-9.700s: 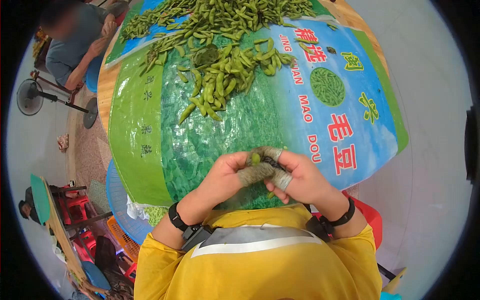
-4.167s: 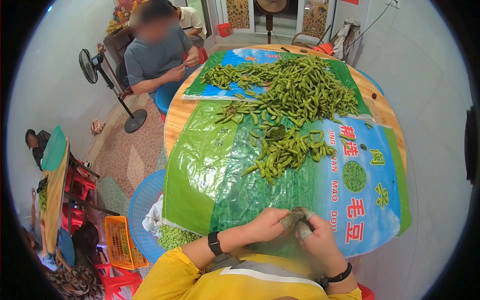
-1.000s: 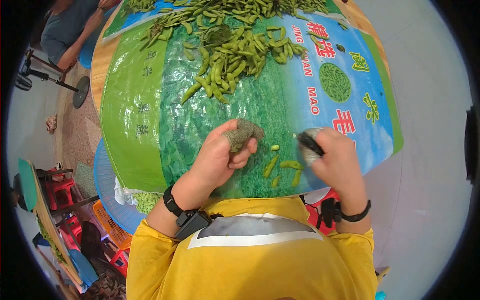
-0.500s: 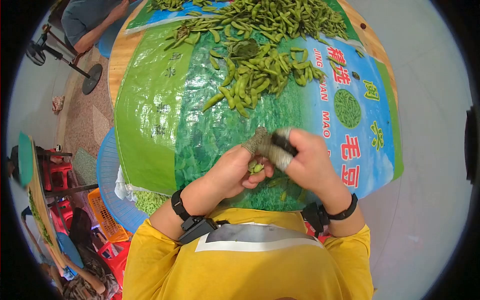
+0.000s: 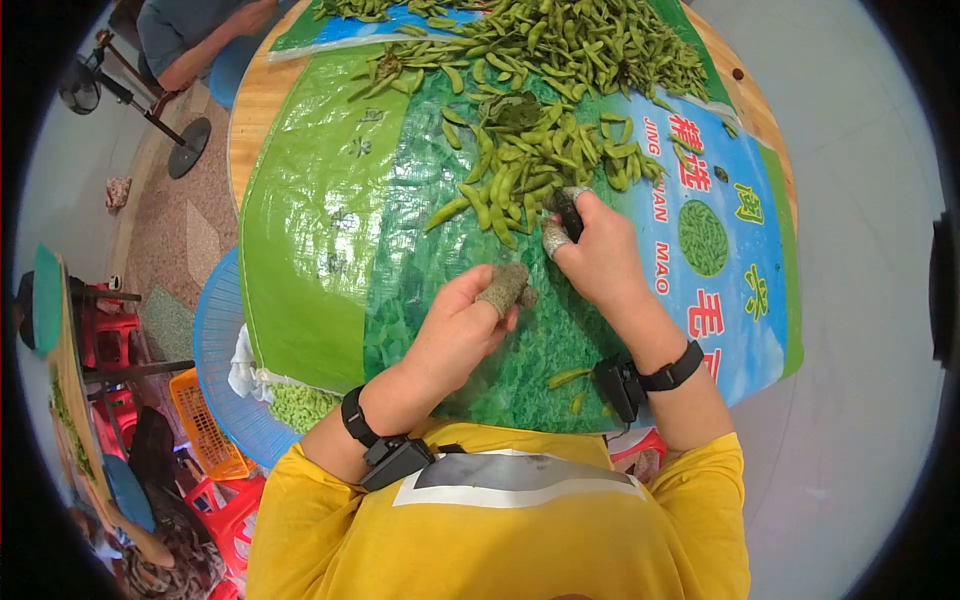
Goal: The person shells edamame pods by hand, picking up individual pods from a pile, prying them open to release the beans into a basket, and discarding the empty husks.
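Fabric-like covers wrap several fingertips. My left hand (image 5: 468, 318) is curled over the green plastic sheet (image 5: 310, 220), fingers closed; whatever lies inside them is hidden. My right hand (image 5: 600, 250) reaches to the lower right edge of a small heap of green bean pods (image 5: 520, 170). Its thumb and fingers are drawn together around something dark that I cannot make out. A crumpled leaf (image 5: 512, 111) rests on the heap. Near my right wrist a loose pod (image 5: 569, 378) lies on the sheet.
A larger pod pile (image 5: 610, 45) covers the table's far side. At the left are a blue basket (image 5: 222, 370), shelled beans (image 5: 303, 406), an orange crate (image 5: 205, 425) and a fan (image 5: 80, 88). Another person's arm (image 5: 215, 45) shows at the upper left.
My hands have moved apart. The right one went up to the pod heap; the left shifted slightly left. The green beans seen in my left fingers no longer show. The view has shifted slightly.
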Demonstrator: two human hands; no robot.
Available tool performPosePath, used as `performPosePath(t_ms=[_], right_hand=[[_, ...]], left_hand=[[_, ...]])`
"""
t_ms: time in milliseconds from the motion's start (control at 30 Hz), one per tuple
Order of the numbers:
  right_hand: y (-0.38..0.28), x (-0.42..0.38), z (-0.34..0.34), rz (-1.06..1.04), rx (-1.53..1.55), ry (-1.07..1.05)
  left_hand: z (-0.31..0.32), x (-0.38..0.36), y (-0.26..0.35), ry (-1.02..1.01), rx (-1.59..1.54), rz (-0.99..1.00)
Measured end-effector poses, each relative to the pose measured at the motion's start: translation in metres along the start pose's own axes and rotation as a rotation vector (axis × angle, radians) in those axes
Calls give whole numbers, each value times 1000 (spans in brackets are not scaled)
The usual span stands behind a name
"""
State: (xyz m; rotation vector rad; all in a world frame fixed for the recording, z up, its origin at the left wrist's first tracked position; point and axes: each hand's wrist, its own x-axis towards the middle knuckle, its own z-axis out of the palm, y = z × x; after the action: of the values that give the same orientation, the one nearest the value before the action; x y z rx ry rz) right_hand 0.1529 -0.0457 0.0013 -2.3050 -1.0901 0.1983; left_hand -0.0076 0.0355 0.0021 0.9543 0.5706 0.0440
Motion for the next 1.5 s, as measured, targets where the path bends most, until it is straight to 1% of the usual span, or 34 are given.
performPosePath(t_ms=[33, 100, 133, 200, 233, 267, 333, 467, 533, 567, 633, 667, 733, 767, 833, 867, 933, 1067, 1133, 1167, 1233, 1267, 1333, 1467, 1500], right_hand=[[1, 0, 2, 0, -1, 0], [1, 3, 12, -241, 13, 226], [-1, 4, 15, -238, 17, 232], [-6, 7, 20, -300, -126, 170], [-11, 7, 19, -228, -207, 120], [-13, 6, 17, -224, -199, 130], [-12, 1, 11, -85, -221, 13], [0, -13, -4, -65, -248, -23], [7, -22, -8, -96, -258, 63], [9, -25, -9, -95, -257, 65], [12, -33, -13, -102, -217, -19], [12, -36, -14, -99, -216, -16], [14, -40, -16, -141, -69, 124], [12, -41, -21, -140, -69, 123], [4, -43, -37, 340, 658, -214], [3, -45, -39, 342, 661, -212], [1, -52, -40, 455, 1040, -308], [4, -66, -38, 413, 1081, -351], [1, -74, -43, 336, 958, -273], [0, -78, -47, 338, 962, -272], [-3, -86, -54, 243, 789, -309], [-4, -88, -56, 245, 790, -309], [-4, -91, -58, 201, 695, -364], [-3, -91, -57, 147, 649, -333], [-3, -91, -56, 156, 655, -343]], left_hand=[[1, 2, -1, 15, 3, 41], [4, 4, -3, 10, 13, 39], [5, 4, -5, 8, 21, 35], [4, 3, -9, 7, 11, 40], [3, 2, -9, 5, -6, 48], [3, 0, -6, 4, 7, 48], [5, -3, 0, 46, 1, 26], [6, -1, -3, 44, 26, 38], [11, -1, -2, 55, 41, 32], [11, -1, -3, 54, 43, 32], [10, -1, -4, 39, 70, 34], [10, -2, -5, 37, 73, 33], [11, -2, -6, 65, 90, 40], [12, -1, -7, 65, 90, 38], [14, 2, -12, 55, 153, 105], [15, 2, -12, 54, 156, 102], [18, 2, -11, -67, 173, 55], [20, -1, -7, -142, 247, 59], [19, -1, -9, -139, 217, 131], [19, -1, -8, -139, 220, 128], [19, -2, -8, -84, 298, 176], [19, -2, -8, -85, 298, 173], [20, -2, -9, -113, 326, 179], [23, 1, -13, -102, 336, 147], [21, 4, -17, -119, 370, 250]])
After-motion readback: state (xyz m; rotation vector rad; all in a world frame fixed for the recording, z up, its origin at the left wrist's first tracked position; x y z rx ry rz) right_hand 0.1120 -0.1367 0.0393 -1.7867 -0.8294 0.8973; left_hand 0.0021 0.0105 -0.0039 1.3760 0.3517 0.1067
